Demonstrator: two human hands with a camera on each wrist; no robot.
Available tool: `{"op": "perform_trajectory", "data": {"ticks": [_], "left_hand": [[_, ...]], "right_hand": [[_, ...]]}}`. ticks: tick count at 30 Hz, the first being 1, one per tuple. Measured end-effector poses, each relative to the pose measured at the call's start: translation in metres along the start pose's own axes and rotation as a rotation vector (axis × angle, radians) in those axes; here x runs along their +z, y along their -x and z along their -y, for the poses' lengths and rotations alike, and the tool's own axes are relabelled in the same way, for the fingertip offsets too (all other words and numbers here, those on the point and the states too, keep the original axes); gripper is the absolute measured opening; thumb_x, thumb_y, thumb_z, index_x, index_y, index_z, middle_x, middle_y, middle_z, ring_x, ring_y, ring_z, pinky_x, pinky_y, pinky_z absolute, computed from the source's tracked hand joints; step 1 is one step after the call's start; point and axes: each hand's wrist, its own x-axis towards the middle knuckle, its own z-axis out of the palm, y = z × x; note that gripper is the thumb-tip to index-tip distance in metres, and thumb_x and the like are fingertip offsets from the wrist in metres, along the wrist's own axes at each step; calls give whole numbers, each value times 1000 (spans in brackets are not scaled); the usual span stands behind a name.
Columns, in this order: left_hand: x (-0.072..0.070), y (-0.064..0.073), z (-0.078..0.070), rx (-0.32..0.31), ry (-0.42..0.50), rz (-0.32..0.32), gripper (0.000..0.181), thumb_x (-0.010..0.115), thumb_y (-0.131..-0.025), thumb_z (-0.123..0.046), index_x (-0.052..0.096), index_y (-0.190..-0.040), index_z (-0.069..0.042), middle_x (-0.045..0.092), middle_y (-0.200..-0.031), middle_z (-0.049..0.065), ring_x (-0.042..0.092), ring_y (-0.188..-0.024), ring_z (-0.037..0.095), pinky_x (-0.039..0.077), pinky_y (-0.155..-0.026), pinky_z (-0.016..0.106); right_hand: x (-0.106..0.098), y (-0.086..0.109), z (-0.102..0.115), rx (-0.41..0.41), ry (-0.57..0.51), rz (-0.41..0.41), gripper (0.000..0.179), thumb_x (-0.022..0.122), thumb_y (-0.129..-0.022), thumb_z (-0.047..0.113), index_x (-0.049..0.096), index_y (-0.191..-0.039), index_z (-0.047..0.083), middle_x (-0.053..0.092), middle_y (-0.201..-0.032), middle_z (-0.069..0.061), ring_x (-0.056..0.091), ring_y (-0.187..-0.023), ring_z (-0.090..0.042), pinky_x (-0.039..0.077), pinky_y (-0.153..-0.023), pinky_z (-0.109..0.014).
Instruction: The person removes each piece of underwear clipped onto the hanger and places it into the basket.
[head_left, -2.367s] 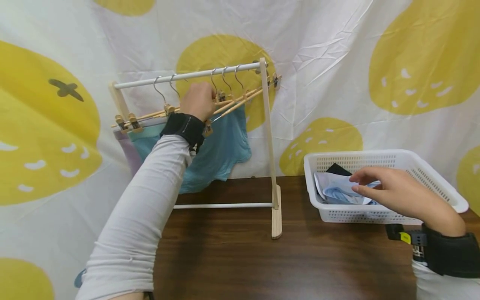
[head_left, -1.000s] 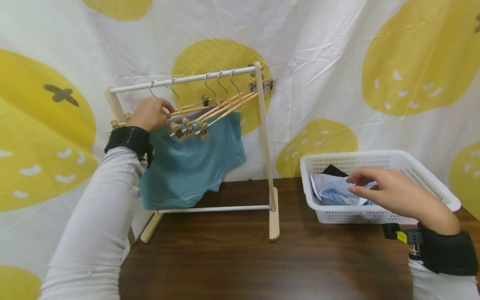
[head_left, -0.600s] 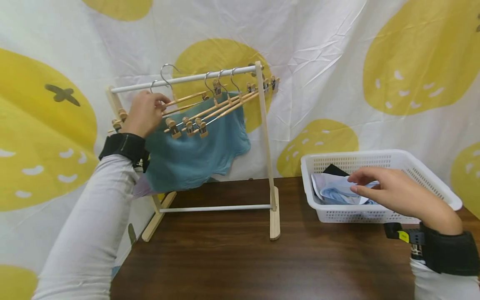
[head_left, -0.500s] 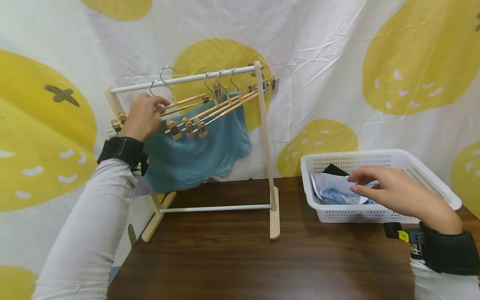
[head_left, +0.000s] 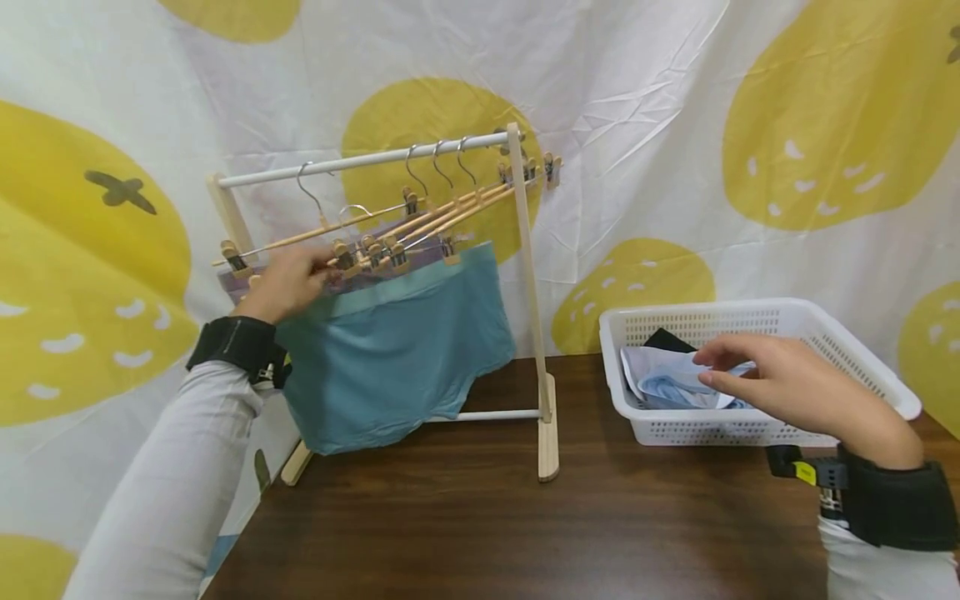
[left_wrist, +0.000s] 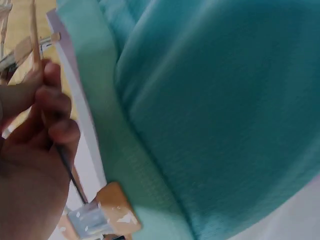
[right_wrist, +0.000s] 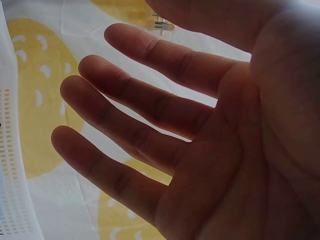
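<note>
In the head view my left hand (head_left: pixel 281 283) grips a wooden clip hanger, its metal hook (head_left: pixel 356 208) below the rack's white rail (head_left: pixel 375 159). Teal shorts (head_left: pixel 397 358) hang from its clips by their pale waistband. The left wrist view shows the fingers curled round the thin hanger bar (left_wrist: pixel 34 25), with one clip (left_wrist: pixel 117 210) on the waistband. Behind, a purple garment (head_left: pixel 228 283) hangs from another hanger (head_left: pixel 300 237) on the rail. My right hand (head_left: pixel 802 387) hovers over the white basket (head_left: pixel 757 307), fingers loosely spread and holding nothing.
Several bare clip hangers (head_left: pixel 450 215) hang at the rail's right half, in front of the shorts' waistband. The rack's right post (head_left: pixel 531 275) stands between the shorts and the basket. Pale blue clothing (head_left: pixel 667 383) and a black piece (head_left: pixel 670 340) lie in the basket on the brown table (head_left: pixel 585 517).
My left hand has lifted the hook of the teal shorts' hanger off the rail, then lowered hanger and shorts toward me. The right hand has stayed over the basket.
</note>
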Motion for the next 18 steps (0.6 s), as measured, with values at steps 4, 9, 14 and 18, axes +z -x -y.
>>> {"op": "perform_trajectory", "data": {"ticks": [4,9,14,18], "left_hand": [[10,8,-1,-27,83,179,20,54,-96,-8,71,-103,1,71,-86,23,58,-70,26,43,-59,38],[23,18,-7,-23,227,361,24,54,-97,-9,71,-113,-2,73,-91,19,59,-73,23,44,-61,32],[35,27,-18,-24,411,536,22,58,-96,-11,72,-111,-4,73,-87,10,54,-64,14,43,-55,25],[37,32,-35,-4,498,639,20,58,-96,-13,72,-109,-8,69,-84,5,52,-61,10,43,-53,21]], "right_hand": [[0,0,0,-4,0,2,25,65,-92,31,70,-109,12,75,-101,-5,65,-93,-21,58,-80,-51],[0,0,-1,-9,-12,4,26,66,-91,29,70,-110,11,75,-102,-6,65,-94,-22,57,-79,-51],[1,0,-1,0,1,8,27,66,-91,30,70,-110,12,75,-103,-5,65,-94,-21,58,-79,-49],[1,-1,1,-14,0,4,28,66,-91,31,70,-111,12,74,-103,-5,65,-95,-22,58,-79,-50]]}}
